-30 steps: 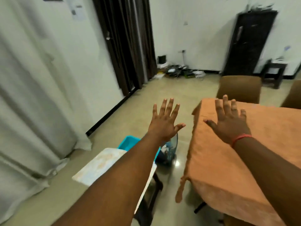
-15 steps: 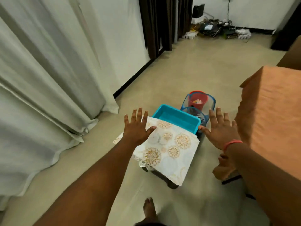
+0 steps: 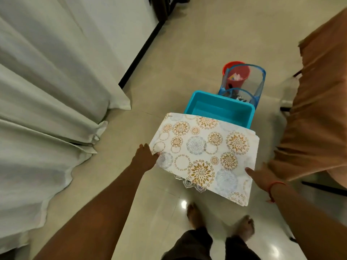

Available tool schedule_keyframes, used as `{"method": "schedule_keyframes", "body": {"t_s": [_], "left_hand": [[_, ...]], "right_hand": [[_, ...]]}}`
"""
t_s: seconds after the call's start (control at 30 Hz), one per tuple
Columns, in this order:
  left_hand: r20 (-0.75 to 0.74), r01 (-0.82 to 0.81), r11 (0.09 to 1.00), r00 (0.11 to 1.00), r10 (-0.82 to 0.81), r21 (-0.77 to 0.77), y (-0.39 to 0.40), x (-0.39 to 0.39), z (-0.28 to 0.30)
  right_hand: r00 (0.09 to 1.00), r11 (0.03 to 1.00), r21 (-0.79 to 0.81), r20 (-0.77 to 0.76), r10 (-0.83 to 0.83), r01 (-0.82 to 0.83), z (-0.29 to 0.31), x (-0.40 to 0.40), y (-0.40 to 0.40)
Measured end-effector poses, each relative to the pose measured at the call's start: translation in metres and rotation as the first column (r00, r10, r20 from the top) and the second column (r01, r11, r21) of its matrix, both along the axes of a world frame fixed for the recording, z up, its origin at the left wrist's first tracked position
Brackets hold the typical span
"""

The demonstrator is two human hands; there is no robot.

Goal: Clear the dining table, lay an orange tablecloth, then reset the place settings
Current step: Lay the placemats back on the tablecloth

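Both hands, left hand (image 3: 145, 158) and right hand (image 3: 262, 177), grip the placemats' (image 3: 204, 152) opposite near edges.

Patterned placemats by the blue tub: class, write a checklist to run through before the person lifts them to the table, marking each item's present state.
1. Left hand grips the patterned placemats at their left edge: ok.
2. Right hand grips their right edge: ok, thumb on top.
3. Orange tablecloth already laid: ok.
4. Nothing resting on the placemats: ok.
5. How many placemats in the stack: cannot tell.
6. Blue tub clear of the lift: ok.
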State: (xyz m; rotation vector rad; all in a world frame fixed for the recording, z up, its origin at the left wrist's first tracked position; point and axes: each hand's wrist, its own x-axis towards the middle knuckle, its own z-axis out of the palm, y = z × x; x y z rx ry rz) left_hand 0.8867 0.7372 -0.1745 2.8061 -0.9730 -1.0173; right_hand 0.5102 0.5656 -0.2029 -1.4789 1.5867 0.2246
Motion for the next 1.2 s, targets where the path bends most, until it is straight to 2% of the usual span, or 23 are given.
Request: {"method": "schedule_keyframes", "body": {"t_s": [0.1,0.27,0.43,0.53,0.73,0.9,1.03,1.2], "left_hand": [[-0.081,-0.138,0.990,0.987,0.136,-0.018,-0.008,0.015,-0.019],[-0.150,-0.222,0.974,0.963,0.225,0.034,-0.019,0.038,-0.036],[-0.203,-0.258,0.959,0.939,0.277,0.115,-0.025,0.055,-0.046],[-0.237,-0.275,0.958,0.928,0.287,0.083,-0.028,0.062,-0.050],[-0.382,-0.444,0.894,0.837,0.392,-0.056,-0.033,0.067,-0.032],[-0.478,-0.458,0.869,0.816,0.326,-0.189,-0.037,0.068,-0.009],[-0.484,-0.418,0.857,0.841,0.241,-0.300,-0.061,0.061,0.022],[-0.552,-0.397,0.833,0.823,0.136,-0.385,-0.113,0.036,0.062]], "right_hand": [[0.974,0.965,0.133,-0.031,-0.224,0.226,-0.023,-0.005,0.008],[0.886,0.846,0.312,0.028,-0.463,0.433,-0.057,-0.003,0.016],[0.802,0.774,0.322,0.068,-0.594,0.546,-0.069,-0.001,0.015],[0.773,0.751,0.319,0.082,-0.629,0.578,-0.070,-0.002,0.013],[0.792,0.799,0.215,0.140,-0.594,0.561,-0.056,-0.003,0.011],[0.881,0.891,-0.046,0.184,-0.436,0.451,-0.011,0.005,0.009],[0.865,0.867,-0.137,0.240,-0.440,0.479,0.035,-0.005,-0.004],[0.838,0.813,-0.246,0.301,-0.454,0.529,0.097,-0.040,-0.035]]}}
